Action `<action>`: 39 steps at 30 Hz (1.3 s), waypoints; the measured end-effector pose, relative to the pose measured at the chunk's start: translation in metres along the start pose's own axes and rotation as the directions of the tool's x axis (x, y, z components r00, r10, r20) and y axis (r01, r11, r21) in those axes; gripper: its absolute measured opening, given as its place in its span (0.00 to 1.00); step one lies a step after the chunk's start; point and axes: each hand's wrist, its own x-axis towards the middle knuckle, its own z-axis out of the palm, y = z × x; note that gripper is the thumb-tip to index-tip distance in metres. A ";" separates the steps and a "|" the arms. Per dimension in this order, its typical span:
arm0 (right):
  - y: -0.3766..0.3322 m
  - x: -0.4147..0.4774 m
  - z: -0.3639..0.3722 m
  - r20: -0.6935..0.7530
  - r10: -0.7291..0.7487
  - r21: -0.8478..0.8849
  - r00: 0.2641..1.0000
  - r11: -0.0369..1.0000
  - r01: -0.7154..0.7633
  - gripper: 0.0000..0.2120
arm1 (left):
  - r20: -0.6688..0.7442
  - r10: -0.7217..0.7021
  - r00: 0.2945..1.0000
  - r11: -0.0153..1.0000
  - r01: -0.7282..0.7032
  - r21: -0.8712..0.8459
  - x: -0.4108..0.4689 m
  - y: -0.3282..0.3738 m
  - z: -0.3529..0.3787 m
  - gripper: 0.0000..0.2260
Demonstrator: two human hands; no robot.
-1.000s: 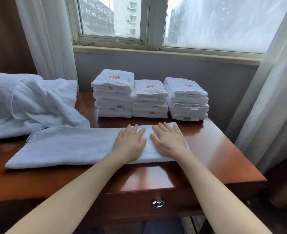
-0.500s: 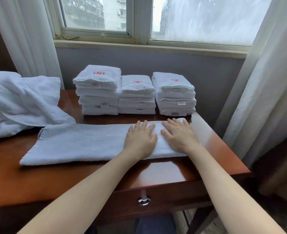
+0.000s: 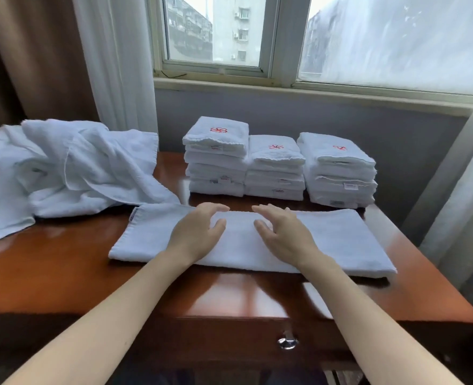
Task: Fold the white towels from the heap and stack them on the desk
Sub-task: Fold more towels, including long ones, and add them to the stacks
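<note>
— Where is the towel that is being folded?

— The long towel (image 3: 341,240) lies flat on the desk (image 3: 63,262) near its front edge, folded into a wide band that runs left to right. Its left end has a small label at the hem.

— And the hands?

— Both are over the middle of the band, close together but apart. The left hand (image 3: 196,234) and the right hand (image 3: 282,234) have relaxed, loosely curved fingers with the palms turned partly toward each other, and neither is grasping anything. The fingertips are blurred, so I cannot tell whether they touch the cloth.

— What about the unfolded ones?

— The heap (image 3: 71,170) of white towels sits crumpled on the left part of the desk. One edge of it reaches down just beside the band's far left corner.

— And the finished ones?

— Three stacks stand side by side at the back of the desk, under the window (image 3: 216,31). They are the left stack (image 3: 216,159), which is the tallest, the middle stack (image 3: 275,169) and the right stack (image 3: 338,173). Each top towel shows a red emblem.

— Anything else around?

— There is a metal drawer knob (image 3: 287,342) on the desk's front and a sheer curtain (image 3: 116,59) to the left of the window.
</note>
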 end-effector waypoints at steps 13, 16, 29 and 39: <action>-0.106 0.045 0.096 0.157 -0.211 -0.070 0.965 0.972 0.224 0.18 | -0.158 -0.353 0.922 0.915 0.376 0.149 -0.046 -0.095 -0.073 0.23; -0.112 0.042 0.106 0.249 -0.173 -0.114 0.953 0.972 0.206 0.24 | -0.104 -0.442 0.891 0.855 0.454 0.252 -0.047 -0.102 -0.070 0.33; -0.107 0.039 0.098 0.298 -0.115 0.187 0.948 0.980 0.060 0.32 | -0.026 -0.499 0.866 0.866 0.500 0.030 -0.030 -0.091 -0.088 0.17; -0.109 0.029 0.015 0.263 0.011 0.874 0.965 0.421 -0.243 0.18 | 0.045 -0.261 0.964 0.727 0.227 -0.648 0.010 0.012 -0.089 0.13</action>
